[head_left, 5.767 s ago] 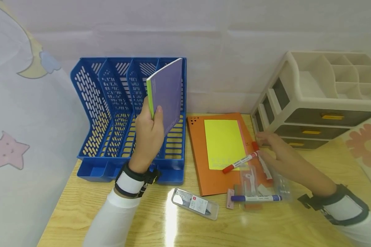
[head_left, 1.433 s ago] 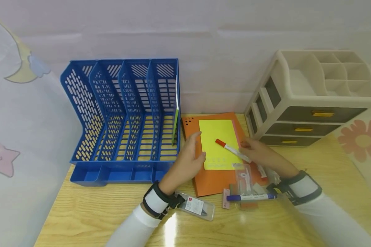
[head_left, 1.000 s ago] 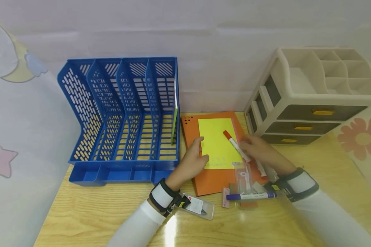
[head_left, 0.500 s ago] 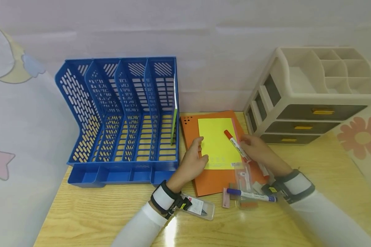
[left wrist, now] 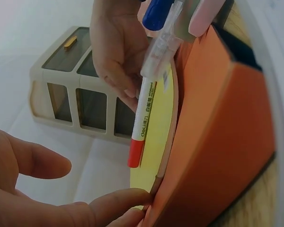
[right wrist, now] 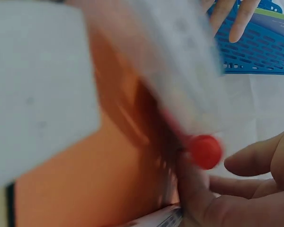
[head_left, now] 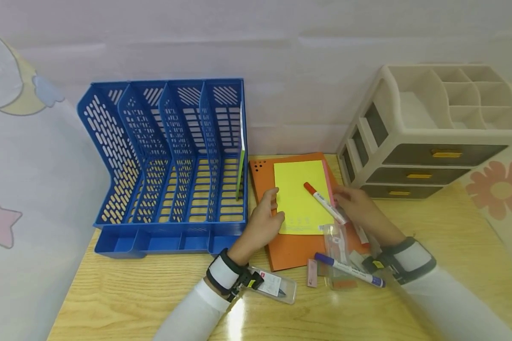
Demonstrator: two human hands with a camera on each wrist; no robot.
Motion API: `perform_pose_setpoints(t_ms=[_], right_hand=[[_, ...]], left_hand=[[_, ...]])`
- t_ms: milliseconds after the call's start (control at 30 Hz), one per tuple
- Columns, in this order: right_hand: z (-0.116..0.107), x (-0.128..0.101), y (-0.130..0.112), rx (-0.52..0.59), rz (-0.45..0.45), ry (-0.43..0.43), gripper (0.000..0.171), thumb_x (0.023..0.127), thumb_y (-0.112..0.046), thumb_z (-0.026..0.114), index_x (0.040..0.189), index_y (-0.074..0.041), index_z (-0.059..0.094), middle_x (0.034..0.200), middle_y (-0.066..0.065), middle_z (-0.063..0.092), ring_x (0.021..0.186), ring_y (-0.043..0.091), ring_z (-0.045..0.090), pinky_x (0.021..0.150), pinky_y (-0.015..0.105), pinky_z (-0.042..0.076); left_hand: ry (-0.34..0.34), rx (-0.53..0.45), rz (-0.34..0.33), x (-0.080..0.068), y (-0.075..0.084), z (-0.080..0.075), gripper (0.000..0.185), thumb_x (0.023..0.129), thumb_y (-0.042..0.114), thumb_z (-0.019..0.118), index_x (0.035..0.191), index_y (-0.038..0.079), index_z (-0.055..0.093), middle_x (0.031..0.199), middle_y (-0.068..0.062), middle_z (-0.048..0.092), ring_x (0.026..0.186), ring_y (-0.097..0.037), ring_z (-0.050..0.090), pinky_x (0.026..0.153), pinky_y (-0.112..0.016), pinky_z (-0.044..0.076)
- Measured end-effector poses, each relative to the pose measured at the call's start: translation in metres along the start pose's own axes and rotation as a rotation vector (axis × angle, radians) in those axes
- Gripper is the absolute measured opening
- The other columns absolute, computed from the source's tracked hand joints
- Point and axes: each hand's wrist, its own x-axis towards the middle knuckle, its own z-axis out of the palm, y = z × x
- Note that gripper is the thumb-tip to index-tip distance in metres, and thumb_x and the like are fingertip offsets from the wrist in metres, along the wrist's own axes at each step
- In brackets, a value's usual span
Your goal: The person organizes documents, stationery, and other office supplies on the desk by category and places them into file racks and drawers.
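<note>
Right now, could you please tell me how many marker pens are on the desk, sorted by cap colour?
Red-capped markers: 2, the second partly hidden beside the right hand
Blue-capped markers: 1
Total: 3

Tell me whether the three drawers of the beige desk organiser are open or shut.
Shut. On the beige plastic desk organiser, all three grey drawer fronts with yellow handles sit flush with the frame; none is pulled out.
</note>
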Motion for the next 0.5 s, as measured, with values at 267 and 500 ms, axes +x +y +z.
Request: perform_pose_setpoints(t_ms=[267,500], right_hand=[[-0.002,0.002,0.011,0.058,-0.003,-0.019,0.060,0.106,-0.029,0.056,0.152,0.006,0.042,0.145,0.030,0.053,0.130,0.045,0.056,0.107,0.057,0.051],[-0.003,0.005,0.020,0.200,-0.015,-0.090,0.063,0.104,-0.020,0.059,0.154,0.006,0.030,0.147,0.032,0.050,0.123,0.037,0.062,0.096,0.037,0.059]], left_hand=[[-0.004,-0.040,-0.002,0.000,-0.001,-0.002,0.063,0.105,0.005,0.048,0.163,0.008,0.025,0.168,-0.014,0.028,0.148,-0.040,0.038,0.114,-0.060,0.043],[0.001,-0.024,0.023,0.001,-0.004,0.000,0.061,0.104,0.004,0.048,0.161,0.006,0.028,0.167,-0.016,0.030,0.147,-0.041,0.040,0.113,-0.061,0.043]])
